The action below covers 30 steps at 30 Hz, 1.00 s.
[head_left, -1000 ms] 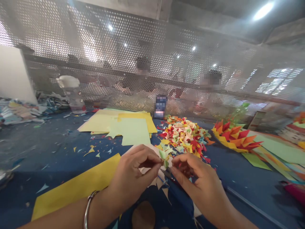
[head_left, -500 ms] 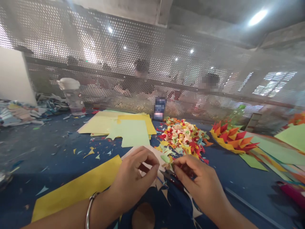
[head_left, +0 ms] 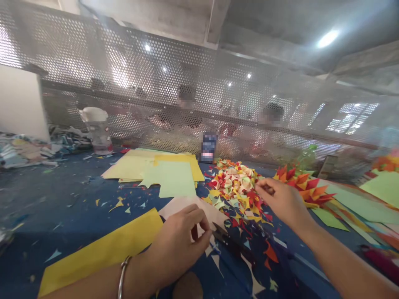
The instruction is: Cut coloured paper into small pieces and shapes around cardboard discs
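Above the dark blue tabletop, my left hand (head_left: 185,238) is curled, thumb and fingertips pinched together beside a pale pink paper sheet (head_left: 177,205). Anything in that pinch is too small to make out. My right hand (head_left: 283,201) reaches to the right side of a heap of small folded paper pieces (head_left: 237,178) in cream, red, yellow and green. Its fingers are closed together, and what they hold, if anything, is hidden. Dark-bladed scissors (head_left: 230,241) lie between the hands, among pointed paper scraps (head_left: 216,263).
Yellow paper (head_left: 102,249) lies under my left forearm. Beyond it are a stack of pale yellow and green sheets (head_left: 174,178), a lidded cup (head_left: 96,131) and an upright phone (head_left: 208,147). A red-orange spiky paper piece (head_left: 307,187) sits to the right, before a perforated metal screen (head_left: 137,83).
My right hand has moved away from my left, up and to the right, to the heap. The small green and cream paper piece at its fingertips no longer shows there. My left hand stays nearly in place.
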Motion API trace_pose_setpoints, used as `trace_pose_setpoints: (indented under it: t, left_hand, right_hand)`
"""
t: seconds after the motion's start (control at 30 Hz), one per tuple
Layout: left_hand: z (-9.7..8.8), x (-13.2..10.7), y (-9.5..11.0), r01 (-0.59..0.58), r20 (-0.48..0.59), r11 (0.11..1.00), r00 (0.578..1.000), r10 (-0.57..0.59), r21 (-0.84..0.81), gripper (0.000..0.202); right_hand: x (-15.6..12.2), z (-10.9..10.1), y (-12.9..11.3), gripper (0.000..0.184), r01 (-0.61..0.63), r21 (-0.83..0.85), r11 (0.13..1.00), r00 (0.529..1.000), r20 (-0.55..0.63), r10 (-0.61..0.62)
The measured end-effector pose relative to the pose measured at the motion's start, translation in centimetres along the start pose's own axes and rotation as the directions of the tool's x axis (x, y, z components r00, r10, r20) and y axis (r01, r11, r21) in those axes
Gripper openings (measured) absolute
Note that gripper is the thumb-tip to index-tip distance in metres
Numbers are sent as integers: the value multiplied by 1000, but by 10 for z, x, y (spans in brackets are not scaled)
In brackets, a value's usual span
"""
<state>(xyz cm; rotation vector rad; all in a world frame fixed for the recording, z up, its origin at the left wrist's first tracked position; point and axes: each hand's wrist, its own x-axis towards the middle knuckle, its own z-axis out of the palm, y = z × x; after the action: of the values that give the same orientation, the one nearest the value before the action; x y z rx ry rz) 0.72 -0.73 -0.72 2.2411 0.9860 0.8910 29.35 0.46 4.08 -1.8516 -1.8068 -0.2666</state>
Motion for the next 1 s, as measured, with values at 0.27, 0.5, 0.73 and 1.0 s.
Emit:
trace_pose_setpoints:
  t: [0.27, 0.5, 0.73, 1.0]
  left_hand:
    - [-1, 3, -2, -6, -42, 999, 999, 8, 53, 9]
    - [-4, 4, -4, -14, -53, 999, 998, 17, 46, 9]
    - [-8, 5, -10, -4, -84, 998, 996, 9, 59, 7]
    - [-32, 15, -17, 59, -178, 994, 983, -42, 90, 17]
  right_hand:
    - [71, 23, 37, 26, -118, -114, 986, 989, 76, 127]
    - [82, 38, 31, 26, -130, -137, 982, 982, 121, 147]
    - [61, 13, 20, 22, -109, -111, 988, 990, 81, 118]
    - [-31, -20, -22, 29, 56, 18, 998, 962, 268, -59]
